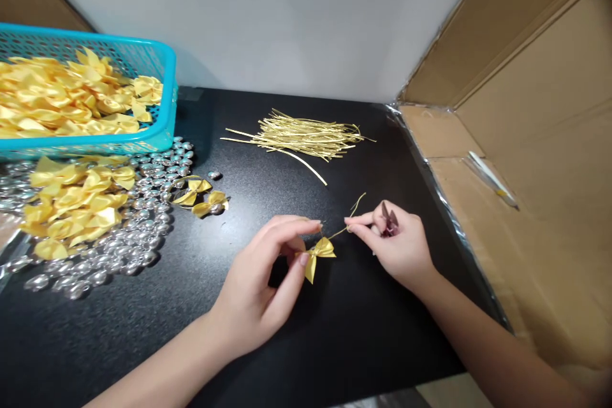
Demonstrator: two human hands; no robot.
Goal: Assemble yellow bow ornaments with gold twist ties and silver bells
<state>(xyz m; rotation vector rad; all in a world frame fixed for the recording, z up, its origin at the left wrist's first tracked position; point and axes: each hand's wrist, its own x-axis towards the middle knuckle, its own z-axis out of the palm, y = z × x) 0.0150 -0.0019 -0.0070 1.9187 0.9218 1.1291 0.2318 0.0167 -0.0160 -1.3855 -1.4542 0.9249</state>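
My left hand (pixel 268 280) pinches a small yellow ribbon bow (pixel 319 254) just above the black table. A thin gold twist tie (pixel 351 217) runs from the bow up to the right. My right hand (pixel 396 245) pinches that tie between thumb and forefinger and also keeps a small dark red object (pixel 389 222) tucked in its curled fingers. The two hands are close together, a few centimetres apart.
A bundle of gold twist ties (pixel 306 135) lies at the back of the table. A turquoise basket (pixel 165 102) of yellow bows stands at the left, with loose bows (pixel 76 201) on silver beads (pixel 148 229) before it. Two finished bows (pixel 203 197) lie nearby. A cardboard box (pixel 535 159) borders the right.
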